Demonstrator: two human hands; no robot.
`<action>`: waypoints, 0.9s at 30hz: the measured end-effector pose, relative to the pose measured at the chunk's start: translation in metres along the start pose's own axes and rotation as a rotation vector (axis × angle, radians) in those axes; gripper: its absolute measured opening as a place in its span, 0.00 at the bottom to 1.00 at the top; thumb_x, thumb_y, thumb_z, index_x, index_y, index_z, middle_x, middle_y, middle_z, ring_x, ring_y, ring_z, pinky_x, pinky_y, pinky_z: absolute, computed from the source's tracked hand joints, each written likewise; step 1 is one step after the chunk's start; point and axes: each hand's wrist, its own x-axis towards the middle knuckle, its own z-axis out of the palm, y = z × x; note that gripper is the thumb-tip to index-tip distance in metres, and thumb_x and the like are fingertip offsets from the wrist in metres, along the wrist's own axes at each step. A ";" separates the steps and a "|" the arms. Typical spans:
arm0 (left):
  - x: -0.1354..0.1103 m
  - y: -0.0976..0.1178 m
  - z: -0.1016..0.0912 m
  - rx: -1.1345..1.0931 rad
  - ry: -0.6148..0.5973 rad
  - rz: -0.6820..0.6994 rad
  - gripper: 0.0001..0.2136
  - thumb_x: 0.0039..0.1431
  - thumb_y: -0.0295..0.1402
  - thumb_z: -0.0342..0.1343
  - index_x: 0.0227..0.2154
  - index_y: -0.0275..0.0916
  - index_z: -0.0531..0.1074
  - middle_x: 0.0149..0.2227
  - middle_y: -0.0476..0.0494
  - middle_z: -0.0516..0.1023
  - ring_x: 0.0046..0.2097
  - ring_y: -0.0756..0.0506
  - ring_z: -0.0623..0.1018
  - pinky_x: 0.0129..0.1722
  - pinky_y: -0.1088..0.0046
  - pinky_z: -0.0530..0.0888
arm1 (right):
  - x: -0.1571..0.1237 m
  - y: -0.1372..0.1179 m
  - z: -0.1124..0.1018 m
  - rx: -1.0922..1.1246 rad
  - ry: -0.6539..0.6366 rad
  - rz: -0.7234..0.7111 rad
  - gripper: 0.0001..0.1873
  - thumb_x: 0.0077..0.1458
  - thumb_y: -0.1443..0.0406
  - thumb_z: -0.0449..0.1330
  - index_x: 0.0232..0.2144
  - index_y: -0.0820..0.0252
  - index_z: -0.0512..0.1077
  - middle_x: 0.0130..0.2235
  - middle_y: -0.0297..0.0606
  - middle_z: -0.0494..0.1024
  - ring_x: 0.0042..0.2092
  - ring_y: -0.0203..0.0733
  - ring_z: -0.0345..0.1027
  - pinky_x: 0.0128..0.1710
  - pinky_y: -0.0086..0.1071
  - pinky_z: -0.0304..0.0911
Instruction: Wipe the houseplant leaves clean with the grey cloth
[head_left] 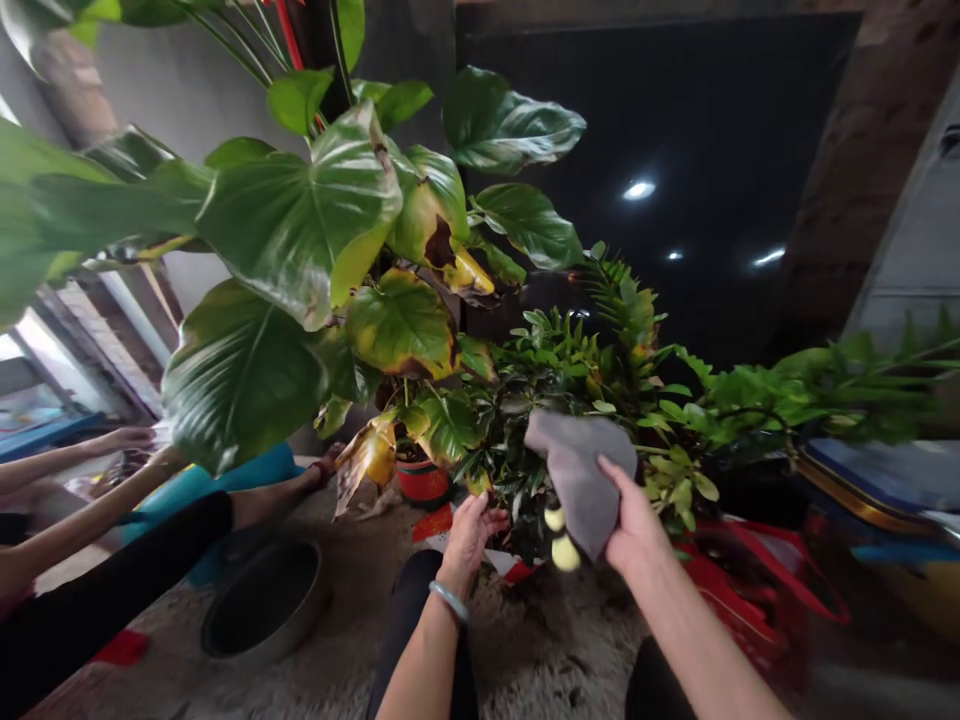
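My right hand (636, 524) is closed on a grey cloth (577, 476) and presses it against the leaves of a small bushy plant (559, 385) in front of me. My left hand (471, 530), with a pale bracelet at the wrist, reaches into the lower leaves of the same plant, fingers curled about a leaf. Two small yellow fruits (564, 551) hang just below the cloth.
A big-leaved plant (300, 230) in a red pot (422, 481) stands at the left. An empty metal basin (264, 598) sits on the floor. Another person's arms (90, 510) and leg reach in from the left. More greenery (810, 395) and red wrapping (739, 585) lie to the right.
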 end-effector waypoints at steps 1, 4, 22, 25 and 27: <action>0.001 -0.001 0.000 -0.003 0.003 0.001 0.21 0.32 0.39 0.75 0.26 0.38 0.70 0.23 0.51 0.76 0.25 0.47 0.78 0.28 0.71 0.73 | -0.003 0.014 -0.012 -0.045 0.007 0.065 0.05 0.43 0.69 0.68 0.21 0.57 0.74 0.18 0.37 0.80 0.28 0.52 0.80 0.35 0.42 0.77; 0.002 -0.003 0.000 -0.007 0.000 -0.002 0.22 0.30 0.40 0.75 0.25 0.39 0.69 0.22 0.52 0.76 0.24 0.48 0.76 0.29 0.71 0.72 | -0.021 0.038 -0.039 -0.125 -0.018 0.219 0.07 0.40 0.67 0.70 0.20 0.58 0.74 0.19 0.40 0.80 0.32 0.56 0.81 0.36 0.44 0.77; -0.005 0.005 0.002 0.065 0.144 0.076 0.18 0.31 0.40 0.73 0.21 0.38 0.71 0.25 0.45 0.80 0.24 0.48 0.74 0.25 0.72 0.71 | -0.033 0.055 -0.030 -0.308 -0.054 0.115 0.16 0.23 0.62 0.75 0.20 0.59 0.76 0.21 0.38 0.82 0.25 0.52 0.77 0.27 0.41 0.73; -0.003 0.007 -0.002 0.176 0.320 0.161 0.11 0.37 0.34 0.68 0.17 0.38 0.69 0.21 0.48 0.75 0.23 0.48 0.72 0.25 0.72 0.70 | -0.045 0.048 -0.015 -0.313 -0.196 -0.006 0.20 0.20 0.61 0.75 0.22 0.59 0.77 0.22 0.37 0.82 0.26 0.51 0.77 0.30 0.41 0.73; 0.000 0.009 -0.007 0.198 0.414 0.185 0.10 0.41 0.33 0.65 0.16 0.39 0.69 0.18 0.50 0.72 0.22 0.49 0.70 0.24 0.72 0.68 | -0.043 0.037 0.003 -0.302 -0.295 -0.130 0.20 0.21 0.60 0.75 0.24 0.58 0.78 0.24 0.37 0.82 0.28 0.51 0.76 0.32 0.41 0.72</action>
